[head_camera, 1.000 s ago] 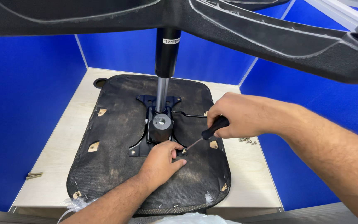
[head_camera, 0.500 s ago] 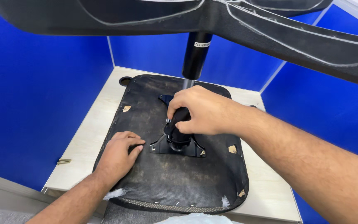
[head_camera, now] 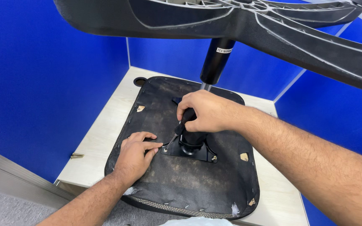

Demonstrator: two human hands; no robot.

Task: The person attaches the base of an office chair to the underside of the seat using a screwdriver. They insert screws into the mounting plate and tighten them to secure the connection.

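- Black seat underside (head_camera: 177, 184), dusty, mottled with grey-brown smudges, white staples dotting the edge.
- Black metal plate (head_camera: 189, 150) at the centre, silver screws at the corners.
- Black screwdriver handle (head_camera: 185, 121), silver shaft.
- Black cylinder (head_camera: 216, 60) with a small white label.
- Dark grey chair base (head_camera: 231, 21), pale scuff lines.
- Light wood-grain table (head_camera: 109, 129).
- Bright blue partitions (head_camera: 42, 75).
- Grey floor (head_camera: 5, 207).

desk: pale wood top (head_camera: 109, 125), round cable hole (head_camera: 139, 81) at far left corner
partitions: blue panels (head_camera: 42, 75) around desk
loose screws: small brass ones (head_camera: 76, 155) at desk's left edge
floor: grey (head_camera: 5, 205)
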